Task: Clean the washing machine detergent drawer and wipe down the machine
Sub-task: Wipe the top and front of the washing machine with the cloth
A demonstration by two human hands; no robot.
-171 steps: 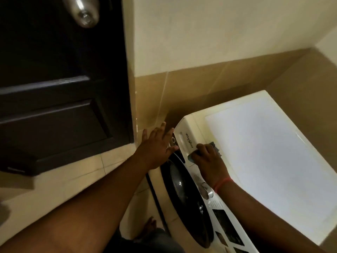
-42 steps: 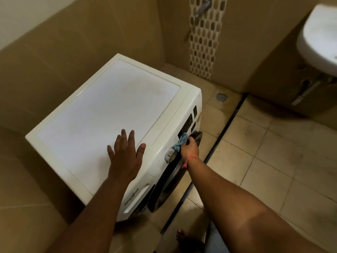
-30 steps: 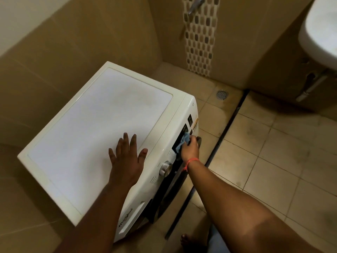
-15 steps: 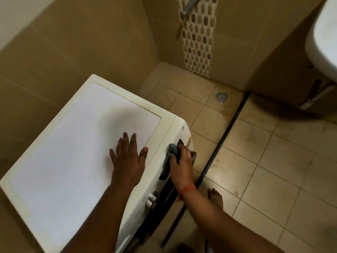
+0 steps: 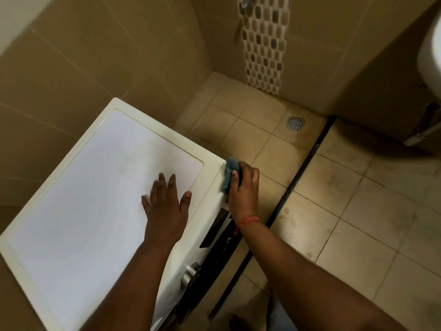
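A white front-loading washing machine [image 5: 95, 192] fills the lower left, seen from above. My left hand [image 5: 165, 206] lies flat on its top, fingers spread, near the front edge. My right hand [image 5: 244, 187] presses a blue cloth [image 5: 229, 173] against the far right corner of the control panel. A red thread band circles that wrist. Below my right hand run the dark display strip [image 5: 216, 229] and the silver dial [image 5: 191, 274]. The detergent drawer is out of view.
Beige tiled walls close in behind and to the left of the machine. A round floor drain [image 5: 295, 123] sits in the tiled floor, and a dark channel [image 5: 296, 182] crosses it. A white basin edge [image 5: 429, 53] juts in at the right. My foot [image 5: 238, 323] shows at the bottom.
My right hand has slid the cloth along the panel from the dial to the far right corner. My left hand has stayed flat on the top. The view has swung rightward.
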